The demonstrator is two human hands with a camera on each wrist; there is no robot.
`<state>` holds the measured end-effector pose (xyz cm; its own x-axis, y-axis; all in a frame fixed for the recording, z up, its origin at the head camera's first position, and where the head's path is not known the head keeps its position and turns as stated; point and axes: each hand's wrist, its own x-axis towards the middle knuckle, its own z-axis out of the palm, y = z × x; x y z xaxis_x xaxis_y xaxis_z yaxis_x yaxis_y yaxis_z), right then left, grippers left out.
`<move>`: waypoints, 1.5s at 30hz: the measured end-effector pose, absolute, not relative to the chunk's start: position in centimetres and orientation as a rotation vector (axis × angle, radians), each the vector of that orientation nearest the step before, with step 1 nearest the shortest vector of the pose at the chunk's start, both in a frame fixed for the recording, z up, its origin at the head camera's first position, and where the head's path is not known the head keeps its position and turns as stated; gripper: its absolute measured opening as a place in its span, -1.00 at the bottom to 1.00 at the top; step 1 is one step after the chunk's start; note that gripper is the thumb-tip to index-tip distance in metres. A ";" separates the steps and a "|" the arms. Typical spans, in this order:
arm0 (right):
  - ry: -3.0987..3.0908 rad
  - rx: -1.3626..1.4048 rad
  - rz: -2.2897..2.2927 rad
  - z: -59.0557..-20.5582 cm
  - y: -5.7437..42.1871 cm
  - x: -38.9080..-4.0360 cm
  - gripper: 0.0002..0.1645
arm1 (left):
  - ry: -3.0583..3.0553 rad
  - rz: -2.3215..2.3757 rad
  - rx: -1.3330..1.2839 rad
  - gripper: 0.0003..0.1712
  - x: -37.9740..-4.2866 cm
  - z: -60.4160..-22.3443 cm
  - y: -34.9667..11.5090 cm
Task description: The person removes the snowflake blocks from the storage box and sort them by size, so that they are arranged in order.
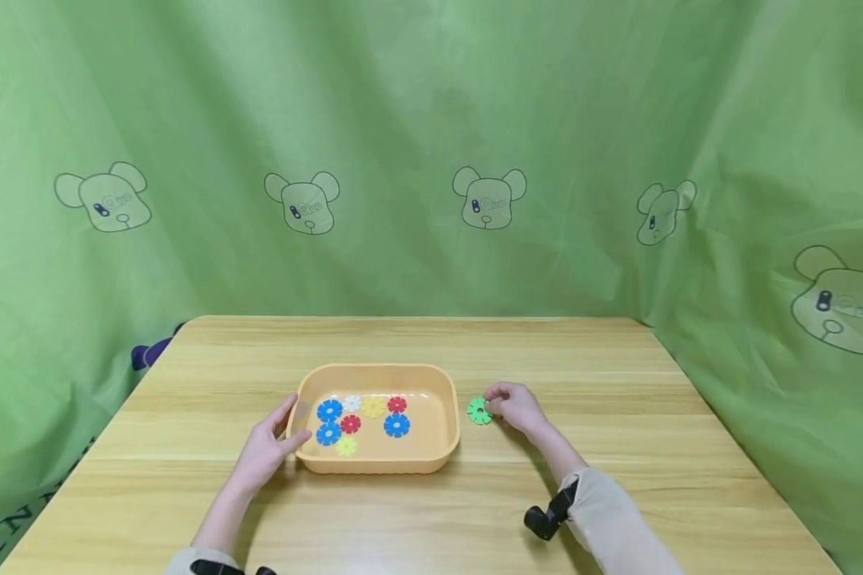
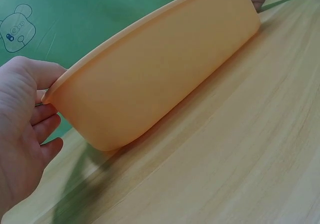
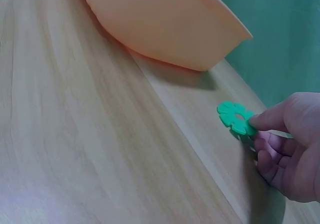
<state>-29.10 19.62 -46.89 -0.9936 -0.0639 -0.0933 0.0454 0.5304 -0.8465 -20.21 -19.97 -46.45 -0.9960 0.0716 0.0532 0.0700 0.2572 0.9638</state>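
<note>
An orange plastic basin [image 1: 374, 465] stands on the wooden table, its rim gripped at the left end by my left hand [image 1: 262, 451]. The thumb [image 2: 47, 74] lies over the rim while the other fingers stay outside below it. Just right of the basin, my right hand [image 1: 519, 409] pinches a green notched disc [image 3: 232, 115] by its edge between thumb and fingers. In the right wrist view the disc is tilted, close over the table. Inside the basin lie flat notched discs: blue ones [image 1: 397, 425], red ones [image 1: 350, 424], yellow ones [image 1: 346, 446] and a white one [image 1: 351, 403].
The wooden table [image 1: 431, 527] reaches back to a green curtain [image 1: 403, 104] printed with bear heads, which also hangs along both sides. A purple item [image 1: 149, 353] shows beyond the table's left edge. Black wrist cameras [image 1: 546, 519] are strapped near the sleeves.
</note>
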 end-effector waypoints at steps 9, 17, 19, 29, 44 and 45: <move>2.724 -0.073 -1.395 -47.1 19.5 -29.1 -0.77 | 2.496 1.931 0.142 -0.15 -20.2 -46.6 -19.9; 2.656 -0.080 -1.472 -46.6 20.0 -29.2 -0.75 | 2.496 1.929 0.137 -0.15 -20.2 -46.6 -19.9; 2.639 -0.110 -1.500 -46.1 19.9 -29.3 -0.73 | 2.492 1.930 0.131 -0.15 -20.3 -46.6 -19.9; 2.579 -0.223 -1.587 -42.3 18.4 -29.4 -0.67 | 2.498 1.920 0.124 -0.15 -20.3 -46.7 -19.9; 2.431 -0.346 -1.685 -38.8 12.6 -29.1 -0.68 | 2.474 1.937 0.119 -0.14 -20.2 -46.4 -19.9; 2.417 -0.348 -1.694 -38.8 12.2 -29.2 -0.68 | 2.474 1.936 0.121 -0.14 -20.2 -46.4 -19.9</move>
